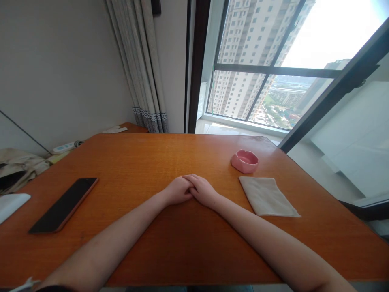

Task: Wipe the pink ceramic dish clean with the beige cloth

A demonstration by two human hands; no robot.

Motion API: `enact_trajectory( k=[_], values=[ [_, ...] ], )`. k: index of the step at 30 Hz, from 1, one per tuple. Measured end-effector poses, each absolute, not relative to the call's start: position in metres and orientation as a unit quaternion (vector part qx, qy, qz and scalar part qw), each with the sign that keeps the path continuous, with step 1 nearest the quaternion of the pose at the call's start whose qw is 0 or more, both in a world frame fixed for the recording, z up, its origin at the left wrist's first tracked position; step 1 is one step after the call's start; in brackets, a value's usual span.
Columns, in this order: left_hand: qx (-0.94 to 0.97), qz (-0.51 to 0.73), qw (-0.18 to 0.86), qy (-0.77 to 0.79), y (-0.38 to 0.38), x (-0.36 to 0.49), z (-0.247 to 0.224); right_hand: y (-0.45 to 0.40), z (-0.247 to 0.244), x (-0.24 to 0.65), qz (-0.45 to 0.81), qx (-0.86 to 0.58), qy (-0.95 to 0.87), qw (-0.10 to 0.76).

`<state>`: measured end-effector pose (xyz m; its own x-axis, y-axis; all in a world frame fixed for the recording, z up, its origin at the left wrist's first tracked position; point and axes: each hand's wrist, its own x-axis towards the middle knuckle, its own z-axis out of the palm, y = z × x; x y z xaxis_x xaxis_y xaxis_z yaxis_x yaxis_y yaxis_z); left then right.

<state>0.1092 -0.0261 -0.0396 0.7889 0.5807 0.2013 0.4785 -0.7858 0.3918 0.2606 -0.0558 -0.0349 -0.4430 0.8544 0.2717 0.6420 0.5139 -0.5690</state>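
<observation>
My left hand (178,191) and my right hand (205,192) rest together on the wooden table (146,162), near its middle. Both are closed, with the right fingers laid over the left ones. No object shows in either hand. A folded beige cloth (267,196) lies flat to the right of my right hand, apart from it. Just beyond the cloth stands a pink faceted bowl, like an ashtray (244,161). Far to the left of my left hand, a dark-screened phone or tablet (65,205) lies flat.
A white object (12,205) is cut off at the left edge. Beyond the table's left side are a white power strip (64,147) and crumpled fabric (21,166). A grey curtain (142,73) hangs behind; a large window (258,73) is at the back right.
</observation>
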Motion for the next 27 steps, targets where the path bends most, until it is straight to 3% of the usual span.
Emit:
enact_trajectory(
  k=[8,13,15,17,19,23,27],
  values=[
    [0.931,0.155,0.176,0.281,-0.026,0.109,-0.040,-0.057,-0.039,0.258,0.200,-0.451,-0.824,0.279],
    [0.911,0.180,0.220,0.298,-0.027,0.106,-0.034,-0.049,-0.018,0.287,0.282,-0.428,-0.816,0.267],
    [0.895,0.192,0.246,0.317,-0.028,0.104,-0.032,-0.046,-0.003,0.321,0.206,-0.496,-0.786,0.306],
    [0.887,0.197,0.266,0.323,-0.029,0.103,-0.031,-0.045,0.006,0.359,0.040,-0.597,-0.731,0.329],
    [0.887,0.197,0.270,0.317,-0.029,0.103,-0.031,-0.047,0.005,0.393,-0.069,-0.687,-0.664,0.287],
    [0.891,0.197,0.258,0.316,-0.030,0.103,-0.032,-0.047,-0.017,0.431,-0.075,-0.755,-0.631,0.163],
    [0.896,0.186,0.252,0.314,-0.030,0.104,-0.031,-0.039,-0.027,0.434,-0.076,-0.746,-0.640,0.169]
  ],
)
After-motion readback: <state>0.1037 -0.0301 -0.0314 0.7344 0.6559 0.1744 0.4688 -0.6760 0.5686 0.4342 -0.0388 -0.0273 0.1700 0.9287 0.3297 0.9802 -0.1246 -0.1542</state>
